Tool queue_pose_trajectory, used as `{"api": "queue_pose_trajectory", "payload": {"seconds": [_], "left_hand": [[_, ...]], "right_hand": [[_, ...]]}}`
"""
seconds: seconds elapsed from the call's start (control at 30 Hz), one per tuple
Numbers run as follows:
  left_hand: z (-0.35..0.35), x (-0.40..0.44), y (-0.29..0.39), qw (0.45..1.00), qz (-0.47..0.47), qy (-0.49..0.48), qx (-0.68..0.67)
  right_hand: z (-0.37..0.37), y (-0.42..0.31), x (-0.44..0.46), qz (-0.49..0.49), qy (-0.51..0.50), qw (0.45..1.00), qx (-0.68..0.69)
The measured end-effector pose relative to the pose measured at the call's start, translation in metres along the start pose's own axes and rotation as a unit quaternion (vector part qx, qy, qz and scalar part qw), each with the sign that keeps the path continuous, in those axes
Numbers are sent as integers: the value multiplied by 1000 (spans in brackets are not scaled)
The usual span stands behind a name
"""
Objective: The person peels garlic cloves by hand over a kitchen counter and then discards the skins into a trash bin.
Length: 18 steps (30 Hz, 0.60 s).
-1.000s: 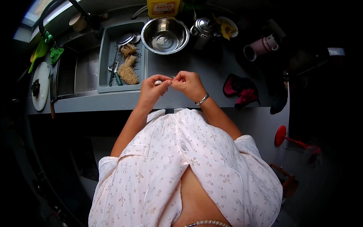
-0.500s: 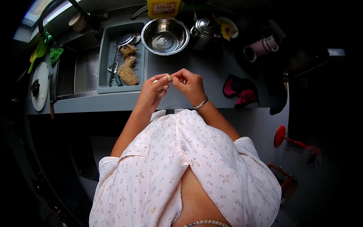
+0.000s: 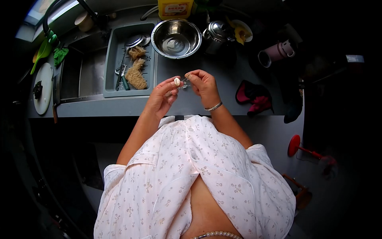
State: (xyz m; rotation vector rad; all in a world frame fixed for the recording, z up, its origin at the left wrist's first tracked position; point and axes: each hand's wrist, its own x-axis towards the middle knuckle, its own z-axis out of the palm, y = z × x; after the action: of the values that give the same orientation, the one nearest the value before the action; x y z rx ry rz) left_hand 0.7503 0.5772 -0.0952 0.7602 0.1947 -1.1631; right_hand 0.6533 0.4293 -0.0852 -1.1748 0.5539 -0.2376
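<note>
My left hand (image 3: 162, 91) is closed, its thumb and fingers pinching a small white garlic clove (image 3: 177, 81). To its right, my right hand (image 3: 204, 85) holds a thin piece of garlic skin (image 3: 184, 79) between thumb and forefinger, just off the clove. Small pale skin scraps (image 3: 184, 85) show on the counter between the hands, just beneath the fingertips. Both hands are above the front part of the grey counter (image 3: 175, 71).
A steel bowl (image 3: 176, 38) stands behind my hands, with a lidded steel pot (image 3: 217, 31) beside it. Left is a grey tray (image 3: 105, 75) holding loofah sponges (image 3: 136, 75) and peelers. A dark red cloth (image 3: 254, 97) lies right; a white plate (image 3: 42, 97) is far left.
My right hand has drawn slightly right and up from the clove, pulling a strip of skin. More of the clove's white surface shows in my left hand.
</note>
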Motion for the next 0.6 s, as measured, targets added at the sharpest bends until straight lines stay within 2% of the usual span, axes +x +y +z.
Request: {"api": "queue_pose_trajectory", "payload": {"seconds": [0.13, 0.2, 0.23, 0.3, 0.43, 0.5, 0.6], "left_hand": [[-2, 0, -1, 1000, 12, 3, -3], [-4, 2, -2, 1000, 13, 6, 4], [-5, 4, -3, 1000, 13, 8, 10], [-11, 9, -8, 1000, 12, 19, 13], [-21, 18, -15, 998, -9, 55, 0], [-24, 19, -18, 998, -10, 54, -10], [-29, 23, -22, 998, -7, 50, -29]], "right_hand": [[1, 6, 2, -32, 24, 995, -96], [1, 11, 2, -117, 85, 943, -298], [-1, 16, 4, -118, 86, 943, -298], [-3, 23, 8, -161, 91, 903, -388], [0, 21, 5, -89, 82, 896, -428], [3, 28, 4, -156, 63, 924, -342], [10, 19, -5, -164, 41, 910, -379]]}}
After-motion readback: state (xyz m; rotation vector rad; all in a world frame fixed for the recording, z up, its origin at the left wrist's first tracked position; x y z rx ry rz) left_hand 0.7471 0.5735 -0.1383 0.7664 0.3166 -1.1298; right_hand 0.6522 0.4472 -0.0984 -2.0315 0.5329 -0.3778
